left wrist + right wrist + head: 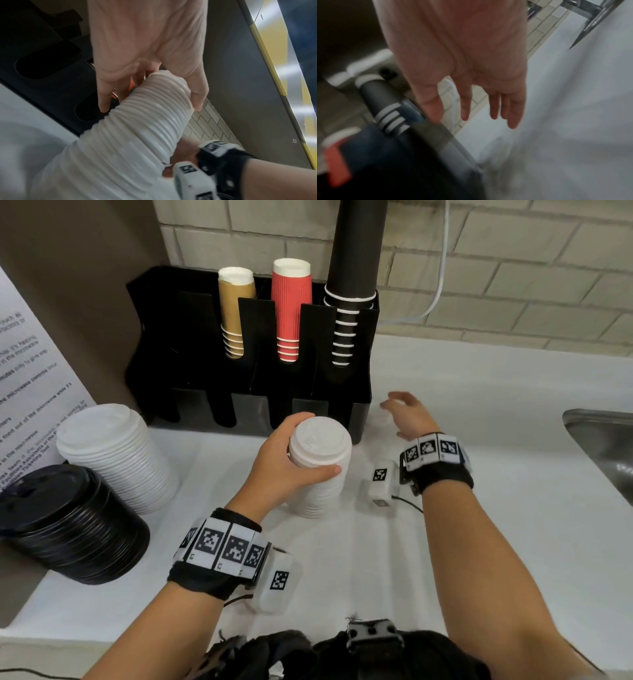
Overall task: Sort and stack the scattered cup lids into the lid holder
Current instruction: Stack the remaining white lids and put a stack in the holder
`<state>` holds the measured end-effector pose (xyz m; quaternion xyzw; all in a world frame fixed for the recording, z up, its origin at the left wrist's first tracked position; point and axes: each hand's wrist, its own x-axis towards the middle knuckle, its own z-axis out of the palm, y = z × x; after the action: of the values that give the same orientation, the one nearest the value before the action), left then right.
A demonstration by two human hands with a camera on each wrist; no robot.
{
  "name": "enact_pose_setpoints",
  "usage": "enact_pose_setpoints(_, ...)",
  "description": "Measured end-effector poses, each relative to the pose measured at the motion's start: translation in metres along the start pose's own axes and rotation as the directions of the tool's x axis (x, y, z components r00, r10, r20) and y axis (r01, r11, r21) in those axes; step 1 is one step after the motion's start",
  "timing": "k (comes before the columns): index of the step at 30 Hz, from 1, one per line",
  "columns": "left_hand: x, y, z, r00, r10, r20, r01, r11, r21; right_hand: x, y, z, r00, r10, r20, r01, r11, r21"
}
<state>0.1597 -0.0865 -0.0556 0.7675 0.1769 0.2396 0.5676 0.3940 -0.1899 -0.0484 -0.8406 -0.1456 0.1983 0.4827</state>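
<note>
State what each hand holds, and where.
Left hand grips the narrow white plastic lid stack around its upper part. Right hand holds nothing.

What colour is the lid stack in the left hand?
White, seen best in the head view: lid stack gripped by the left hand.

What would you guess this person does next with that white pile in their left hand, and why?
Probably lower the white lid stack into an open front slot of the black holder. The left hand already has its grip round the stack just in front of the holder, while the right hand is open and holds nothing, free to steady it.
</note>
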Motion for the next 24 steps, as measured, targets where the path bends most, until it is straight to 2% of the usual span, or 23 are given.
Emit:
enact_pose_setpoints(2,0.001,0.0,0.0,1.0,0.003,0.0,-0.003,1.0,0.006,0.02,0.008,0.006,0.988,0.119,0.099,-0.092,0.966,-0.243)
enact_pose_setpoints(5,0.002,0.001,-0.001,1.0,0.004,0.013,-0.004,1.0,0.017,0.034,0.015,0.014,0.996,0.059,0.064,-0.025,0.895,-0.445)
enact_pose_setpoints(6,0.002,0.001,-0.001,1.0,0.002,0.015,-0.002,1.0,0.02,0.038,0.015,0.015,0.998,0.043,0.046,-0.01,0.836,-0.548)
enact_pose_setpoints(9,0.002,0.001,0.0,1.0,-0.001,0.01,0.001,1.0,0.025,0.048,0.011,0.02,1.0,0.029,0.003,-0.013,0.543,-0.839)
enact_pose_setpoints(11,0.003,0.001,0.0,1.0,0.001,0.01,-0.002,1.0,0.02,0.054,0.011,0.021,0.999,0.013,0.035,0.025,0.471,-0.882)
enact_pose_setpoints(14,0.004,0.0,0.001,1.0,-0.001,0.014,0.0,1.0,0.011,0.057,0.017,0.017,0.988,-0.041,0.15,0.151,0.496,-0.855)
enact_pose_setpoints(15,0.004,0.0,0.001,1.0,-0.001,0.017,0.001,1.0,0.012,0.057,0.021,0.015,0.987,-0.058,0.149,0.158,0.514,-0.843)
enact_pose_setpoints(18,0.004,0.0,0.0,1.0,0.007,0.018,-0.007,1.0,0.018,0.048,0.027,0.012,0.996,-0.07,0.056,0.088,0.68,-0.728)
enact_pose_setpoints(21,0.004,-0.001,-0.001,1.0,0.011,0.013,-0.011,1.0,0.014,0.029,0.023,0.006,0.996,-0.073,-0.042,0.033,0.803,-0.595)
enact_pose_setpoints(24,0.003,-0.002,0.0,1.0,0.002,0.014,-0.002,1.0,0.005,-0.004,0.007,-0.008,0.983,-0.147,-0.113,0.102,0.938,-0.33)
